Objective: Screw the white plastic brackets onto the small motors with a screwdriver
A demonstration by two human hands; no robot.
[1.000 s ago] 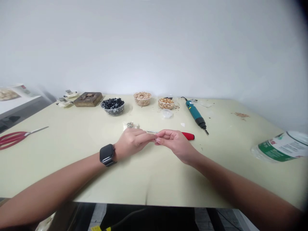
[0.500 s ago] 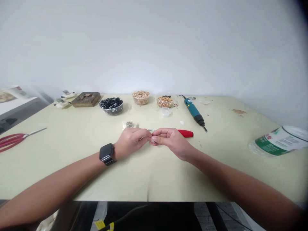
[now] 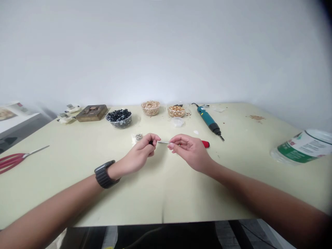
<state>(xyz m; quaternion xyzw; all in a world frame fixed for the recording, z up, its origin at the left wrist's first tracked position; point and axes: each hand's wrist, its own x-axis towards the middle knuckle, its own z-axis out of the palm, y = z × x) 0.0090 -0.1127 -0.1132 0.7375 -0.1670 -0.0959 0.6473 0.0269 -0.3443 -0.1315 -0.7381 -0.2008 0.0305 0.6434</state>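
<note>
My left hand (image 3: 140, 154), with a dark watch on its wrist, is closed in a pinch. A small black piece (image 3: 150, 142) shows between its fingers, too small to name. Facing it from the right, my right hand (image 3: 190, 152) has thumb and fingertips pressed together; whatever they hold cannot be made out. Behind the hands lies a screwdriver, its metal shaft (image 3: 164, 142) showing in the gap between them and its red handle (image 3: 205, 144) partly hidden by my right hand. A small round metal part on a white base (image 3: 138, 137) sits just beyond my left hand.
Along the back stand a metal block (image 3: 92, 113), a bowl of black pieces (image 3: 119, 119), two tubs of small parts (image 3: 150, 109) (image 3: 176, 111), and a clear lid (image 3: 177, 121). A teal electric screwdriver (image 3: 209, 121) lies right, near a white-green container (image 3: 298, 148). Red scissors (image 3: 15, 160) lie left.
My hands, earlier touching at the fingertips, have drawn apart. My left hand has moved left and turned, so the black piece and the screwdriver's shaft now show.
</note>
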